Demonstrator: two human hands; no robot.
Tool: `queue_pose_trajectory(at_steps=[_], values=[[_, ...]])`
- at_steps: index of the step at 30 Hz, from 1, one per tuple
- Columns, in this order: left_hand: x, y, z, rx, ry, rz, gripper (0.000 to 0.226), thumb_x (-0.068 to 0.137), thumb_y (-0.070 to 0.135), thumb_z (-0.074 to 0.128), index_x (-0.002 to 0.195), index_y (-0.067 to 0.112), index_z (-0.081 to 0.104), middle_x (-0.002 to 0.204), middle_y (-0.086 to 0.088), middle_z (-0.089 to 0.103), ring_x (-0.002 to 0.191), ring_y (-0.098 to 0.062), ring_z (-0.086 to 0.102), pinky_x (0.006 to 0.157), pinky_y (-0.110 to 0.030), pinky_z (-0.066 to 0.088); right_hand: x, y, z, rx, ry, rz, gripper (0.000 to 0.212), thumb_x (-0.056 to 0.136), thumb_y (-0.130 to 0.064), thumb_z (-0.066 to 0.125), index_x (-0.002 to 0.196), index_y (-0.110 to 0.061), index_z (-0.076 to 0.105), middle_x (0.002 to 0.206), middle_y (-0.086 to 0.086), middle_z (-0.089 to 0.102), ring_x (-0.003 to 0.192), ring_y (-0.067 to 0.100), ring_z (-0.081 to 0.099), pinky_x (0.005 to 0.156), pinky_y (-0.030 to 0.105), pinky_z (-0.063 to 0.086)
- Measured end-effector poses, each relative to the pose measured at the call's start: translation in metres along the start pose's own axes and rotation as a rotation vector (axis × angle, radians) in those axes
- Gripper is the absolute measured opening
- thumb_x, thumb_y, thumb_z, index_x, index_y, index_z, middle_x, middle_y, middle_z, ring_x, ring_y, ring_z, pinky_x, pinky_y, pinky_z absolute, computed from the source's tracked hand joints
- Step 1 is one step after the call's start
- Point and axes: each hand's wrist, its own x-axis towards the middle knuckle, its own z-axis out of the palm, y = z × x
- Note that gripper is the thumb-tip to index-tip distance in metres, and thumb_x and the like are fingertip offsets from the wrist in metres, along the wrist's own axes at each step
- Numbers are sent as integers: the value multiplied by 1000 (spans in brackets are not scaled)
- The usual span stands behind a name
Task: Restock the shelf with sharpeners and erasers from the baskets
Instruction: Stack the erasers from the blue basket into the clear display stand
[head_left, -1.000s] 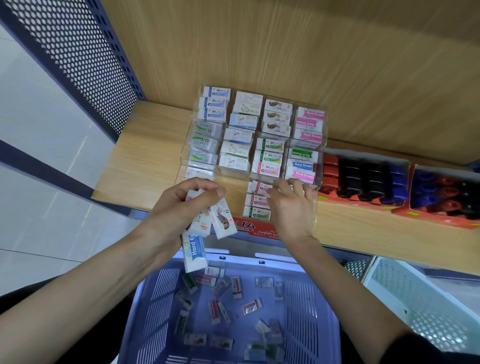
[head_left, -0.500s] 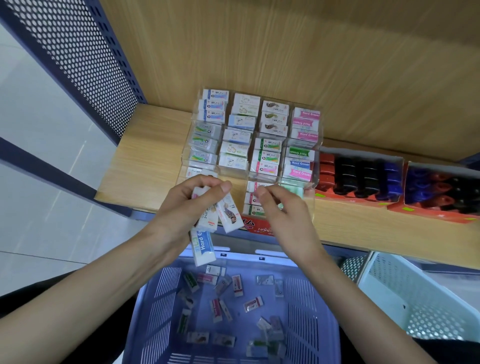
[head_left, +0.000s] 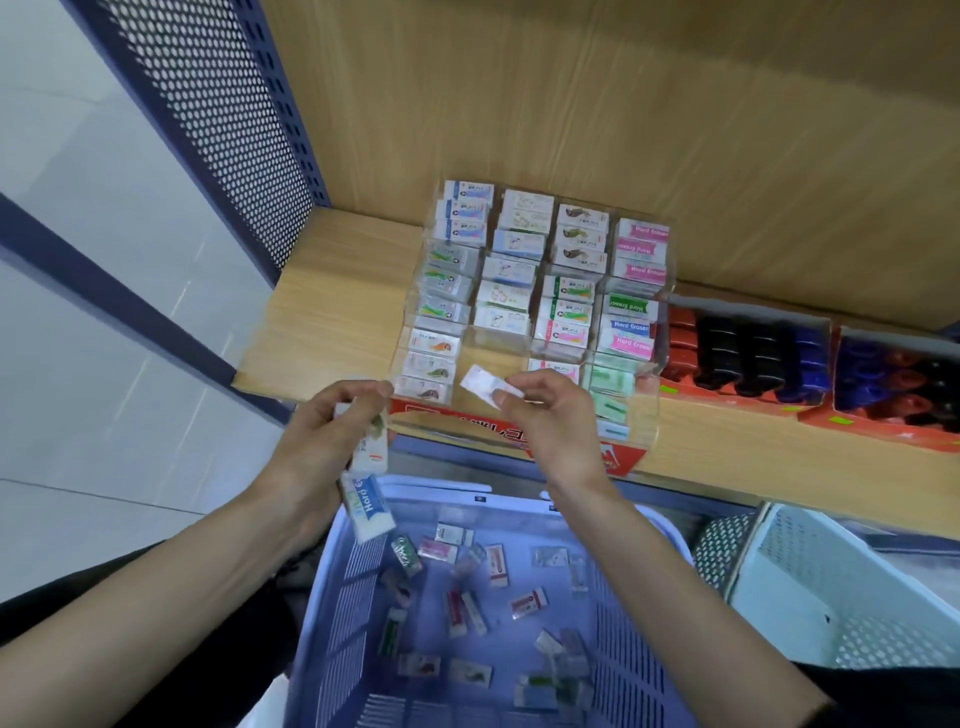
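Note:
A clear tiered display rack (head_left: 667, 291) full of wrapped erasers stands on the wooden shelf (head_left: 332, 306). My right hand (head_left: 550, 421) pinches one white wrapped eraser (head_left: 480, 383) just above the rack's front row, over an empty slot. My left hand (head_left: 322, 441) grips a small bunch of erasers (head_left: 369, 483), a blue "Hard Eraser" one sticking out below the palm, in front of the rack's left corner. Below both hands a lilac basket (head_left: 337, 634) holds several loose erasers (head_left: 527, 605).
Two orange trays of sharpeners (head_left: 748, 353) sit on the shelf right of the rack. A white basket (head_left: 852, 587) stands at lower right. A blue perforated panel (head_left: 223, 130) closes the shelf's left end; tiled floor lies beyond it.
My right hand has drawn back from the rack's right front slots, taken one white eraser from my left hand's bunch, and now holds it over the front row. The left hand dropped slightly.

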Motion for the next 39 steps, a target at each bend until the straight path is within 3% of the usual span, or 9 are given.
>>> queue_pose_trajectory(at_steps=[4, 11, 16, 19, 23, 27, 32, 35, 39], values=[[2, 7, -5, -58, 3, 27, 9, 94, 12, 53, 89, 16, 60, 89, -10, 58, 52, -9, 53, 43, -13, 41, 35, -2, 36, -210, 5, -157, 16, 81, -5, 71, 97, -5, 69, 72, -11, 53, 65, -1, 48, 60, 1, 37], [5, 22, -13, -158, 33, 34, 12, 93, 15, 56, 105, 16, 58, 99, -9, 62, 53, -9, 59, 44, -14, 45, 75, 5, 77, -477, 150, -361, 17, 82, -18, 71, 84, -19, 54, 76, -4, 58, 78, 17, 57, 76, 40, 50], [5, 24, -13, -190, 40, 48, 20, 92, 20, 58, 112, 22, 56, 93, -7, 66, 54, -10, 58, 44, -16, 45, 75, 26, 80, -815, 340, -623, 14, 79, -25, 73, 80, -13, 67, 78, 2, 64, 85, 26, 52, 75, 33, 29], [6, 24, -8, -211, 33, 43, 34, 92, 21, 59, 122, 30, 47, 89, -7, 68, 50, -8, 60, 44, -16, 46, 75, 37, 77, -930, 401, -734, 18, 76, -22, 76, 91, -13, 71, 93, 6, 62, 85, 28, 52, 78, 34, 33], [6, 26, 3, -159, 21, 8, 42, 89, 27, 62, 126, 13, 47, 92, -8, 70, 49, -7, 61, 43, -16, 45, 41, 18, 65, -508, 165, -599, 22, 93, -23, 56, 110, -13, 66, 104, 8, 58, 88, 20, 55, 83, 42, 49], [3, 19, 12, -64, -17, 50, 24, 88, 30, 64, 93, 6, 62, 73, -6, 67, 53, -11, 61, 47, -17, 46, -39, -30, 42, 163, -111, -271, 36, 92, -39, 47, 85, -7, 61, 65, -1, 58, 63, 13, 53, 64, 25, 47], [-5, 17, 27, -63, -42, 40, 59, 60, 53, 70, 94, 6, 59, 87, -13, 61, 74, -24, 59, 67, -33, 47, -74, -41, 41, 70, -182, -250, 23, 80, -33, 73, 85, -21, 54, 66, -6, 52, 60, 3, 47, 63, 21, 41], [-5, 15, 35, -92, -54, 34, 68, 76, 55, 59, 109, -5, 59, 93, -21, 61, 82, -28, 56, 67, -34, 46, -70, -42, 37, 54, -139, -149, 27, 78, -21, 76, 85, -26, 51, 72, -6, 51, 65, 5, 48, 68, 26, 44], [-1, 14, 44, -80, -15, 48, 52, 93, 47, 47, 108, -1, 62, 103, -25, 65, 87, -31, 60, 82, -45, 49, -70, -45, 26, 109, -136, -78, 27, 80, -12, 73, 97, -20, 53, 78, -3, 58, 72, 10, 57, 74, 31, 50]])
